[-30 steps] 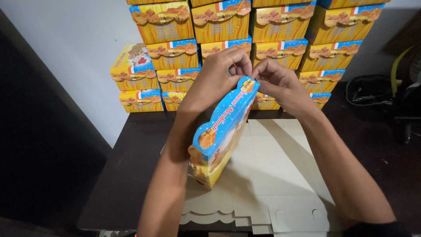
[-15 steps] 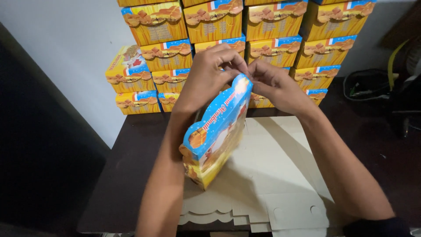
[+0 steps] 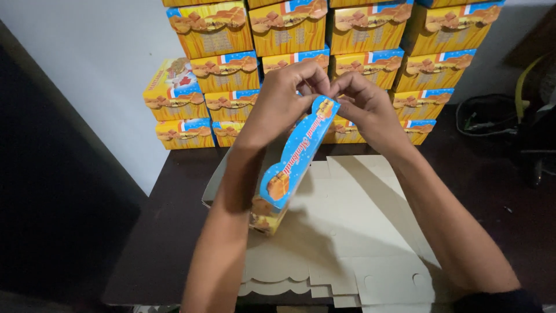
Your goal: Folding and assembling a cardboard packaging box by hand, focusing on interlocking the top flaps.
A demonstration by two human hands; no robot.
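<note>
Half-folded carton [image 3: 292,168] held above desk [image 3: 174,232], over flat blanks [image 3: 347,232]. Left hand [image 3: 278,104] and right hand [image 3: 365,110] fingers pinching top flap at 12 o'clock. Probably light, thin card, creasing easily; best gripped at folds.

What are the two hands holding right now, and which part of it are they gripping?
Both the left hand and right hand pinch the top end of a blue and yellow carton, held up above flat cardboard blanks.
</note>
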